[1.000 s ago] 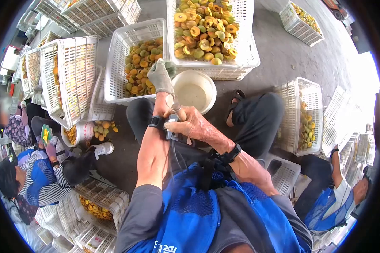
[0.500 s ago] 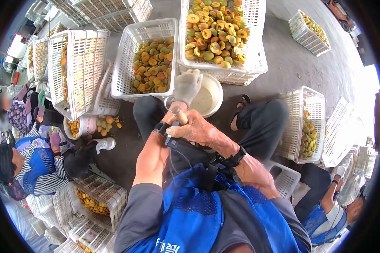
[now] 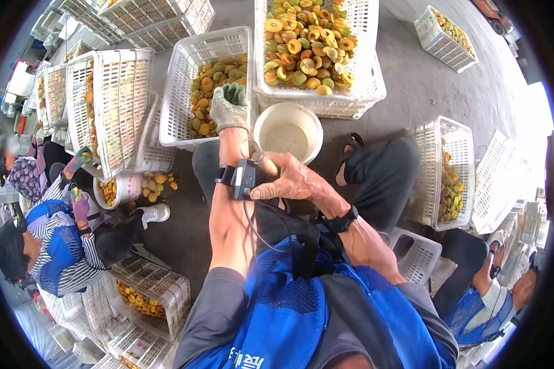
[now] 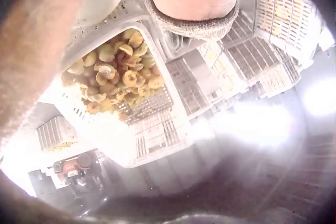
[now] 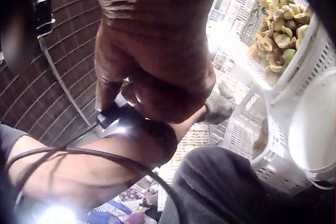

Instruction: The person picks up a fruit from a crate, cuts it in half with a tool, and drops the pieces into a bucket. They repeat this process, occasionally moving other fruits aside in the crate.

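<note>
In the head view, the left hand (image 3: 230, 109) wears a grey glove with green on its fingers, which curl toward the palm beside the right rim of a fruit crate (image 3: 166, 117). The bare right hand (image 3: 294, 177) grips a wooden-handled tool (image 3: 268, 165) with a metal ring; its thumb touches the black wrist camera (image 3: 244, 179) on the left wrist. The right wrist view shows the right hand (image 5: 152, 50) from close up, the gloved left hand (image 5: 217, 109) beyond it. Only the glove cuff (image 4: 194, 27) of the left hand shows in the left wrist view.
A white bucket (image 3: 287, 132) stands between the knees and the crates. Behind it, halved fruit fills a stacked crate (image 3: 320, 103). Another fruit crate (image 3: 440, 178) is at the right. People sit at both sides, with stacked crates around them.
The left hand first moved right over the bucket, then back left beside the crate, its fingers now curled upward. The right hand keeps its grip on the tool near the left wrist.
</note>
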Motion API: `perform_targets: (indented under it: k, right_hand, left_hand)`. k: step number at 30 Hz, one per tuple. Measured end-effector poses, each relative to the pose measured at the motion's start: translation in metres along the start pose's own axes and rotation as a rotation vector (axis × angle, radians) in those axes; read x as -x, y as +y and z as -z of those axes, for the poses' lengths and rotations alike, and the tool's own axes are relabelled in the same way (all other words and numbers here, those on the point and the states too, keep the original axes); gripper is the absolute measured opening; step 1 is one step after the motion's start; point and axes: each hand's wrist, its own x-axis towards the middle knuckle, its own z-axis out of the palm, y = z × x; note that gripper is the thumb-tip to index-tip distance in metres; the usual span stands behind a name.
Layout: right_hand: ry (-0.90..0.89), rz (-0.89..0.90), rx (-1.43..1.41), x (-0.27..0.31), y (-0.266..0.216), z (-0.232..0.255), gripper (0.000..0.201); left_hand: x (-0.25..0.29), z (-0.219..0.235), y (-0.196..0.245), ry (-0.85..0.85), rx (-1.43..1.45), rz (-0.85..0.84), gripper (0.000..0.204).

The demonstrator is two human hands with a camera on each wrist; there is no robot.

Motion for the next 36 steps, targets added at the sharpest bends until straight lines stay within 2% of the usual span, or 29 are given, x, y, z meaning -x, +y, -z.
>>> perform_targets:
  k: [2,6,9,11,13,15,16,18,20,21,22,24,25,26,28,29,31,34,36]
  right_hand:
    - [-0.047,0.045,0.041,-0.006,0.015,0.006,0.053]
    - [-0.050,0.028,-0.121,-0.004,0.019,0.002,0.049]
    - [-0.068,-0.069,-0.230,-0.006,0.022,0.001,0.042]
    - [-0.107,-0.153,-0.189,-0.005,0.013,0.001,0.035]
    - [-0.136,-0.244,-0.193,-0.001,0.004,0.002,0.029]
    - [-0.162,-0.340,-0.244,0.006,0.000,-0.002,0.026]
    - [-0.170,-0.268,-0.351,0.010,0.007,-0.008,0.025]
    - [-0.146,-0.258,-0.349,0.017,0.004,-0.016,0.028]
    - [-0.148,-0.300,-0.455,0.023,0.021,-0.016,0.027]
    - [-0.147,-0.322,-0.507,0.023,0.023,-0.015,0.027]
    - [0.014,-0.355,-0.359,0.025,0.014,-0.016,0.017]
    - [0.227,-0.342,-0.264,0.015,0.035,-0.002,0.016]
    - [0.268,-0.282,-0.238,0.010,0.032,0.003,0.016]
    - [0.291,-0.314,-0.072,0.005,0.025,0.008,0.017]
    - [0.313,-0.104,0.150,-0.008,0.017,0.004,0.020]
    - [0.239,-0.079,0.189,-0.013,0.012,0.001,0.021]
    - [0.089,-0.031,0.266,-0.021,0.003,-0.005,0.023]
    - [-0.005,0.084,0.374,-0.030,0.007,-0.020,0.024]
    - [-0.040,0.032,0.366,-0.033,0.006,-0.024,0.027]
  left_hand:
    - [-0.006,0.015,0.001,-0.005,0.015,-0.002,0.025]
    - [-0.041,0.032,0.008,0.185,0.035,-0.026,0.026]
    - [-0.046,0.020,0.021,0.277,0.271,0.033,0.028]
    - [-0.058,0.036,0.025,0.322,0.305,0.041,0.028]
    - [-0.051,0.032,0.027,0.342,0.312,0.030,0.028]
    - [-0.035,0.016,0.021,0.415,0.177,-0.113,0.028]
    - [-0.020,0.000,0.017,0.456,0.110,-0.186,0.027]
    - [0.007,-0.025,0.009,0.484,-0.306,-0.287,0.026]
    - [0.029,-0.024,-0.004,0.254,-0.787,-0.376,0.026]
    - [0.026,-0.019,-0.006,0.179,-1.192,-0.629,0.029]
    - [0.027,-0.011,-0.008,0.120,-1.371,-0.727,0.030]
    - [0.039,-0.004,-0.012,-0.012,-1.728,-0.915,0.033]
    - [0.041,0.000,-0.013,-0.079,-1.789,-0.795,0.032]
    - [0.042,0.002,-0.014,-0.132,-1.884,-0.765,0.033]
    - [0.047,0.005,-0.020,-0.250,-2.075,-0.691,0.035]
    - [0.050,0.006,-0.022,-0.330,-2.132,-0.611,0.035]
    - [0.055,0.005,-0.031,-0.419,-2.244,-0.598,0.034]
    - [0.046,0.022,-0.042,-0.588,-2.440,-0.638,0.031]
    - [0.043,0.033,-0.045,-0.675,-2.526,-0.648,0.030]
